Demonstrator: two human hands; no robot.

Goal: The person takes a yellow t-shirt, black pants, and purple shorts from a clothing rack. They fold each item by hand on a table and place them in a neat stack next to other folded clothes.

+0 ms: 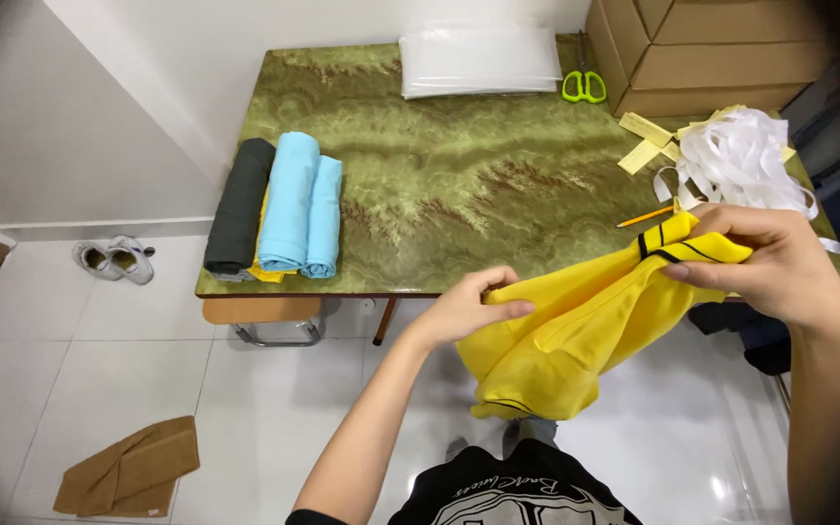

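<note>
Boxes (721,49): brown cardboard, stacked at 1 o'clock on the table's far corner, flaps shut; contents not visible.

Clear bag (480,60): flat plastic packet at 12 o'clock on the table's far edge; what it holds I cannot tell.

Scissors (583,86): green handles, just beside the bag, between it and the boxes.

Table (459,165): green marbled top, carrying everything listed above and below.

Rolls: dark roll (240,206), two blue rolls (298,204), side by side and touching at 10 o'clock near the table's left edge; a yellow piece shows under them.

Tape (741,160): loose white strips heaped at 2 o'clock, with yellow tags (646,141) and a pencil (646,217) beside them.

Shirt (576,331): yellow with black trim at one end, held in the air over the table's near edge, sagging between my hands.

My left hand (473,306): forearm rising from 6 o'clock, fingers and thumb pinched onto a fold of the shirt's lower end.

My right hand (780,267): at 3 o'clock, palm down, fingers clamped over the trimmed end, held higher than the left.

Floor: shoes (114,260) at 9 o'clock, brown cloth (128,472) at 8 o'clock.
</note>
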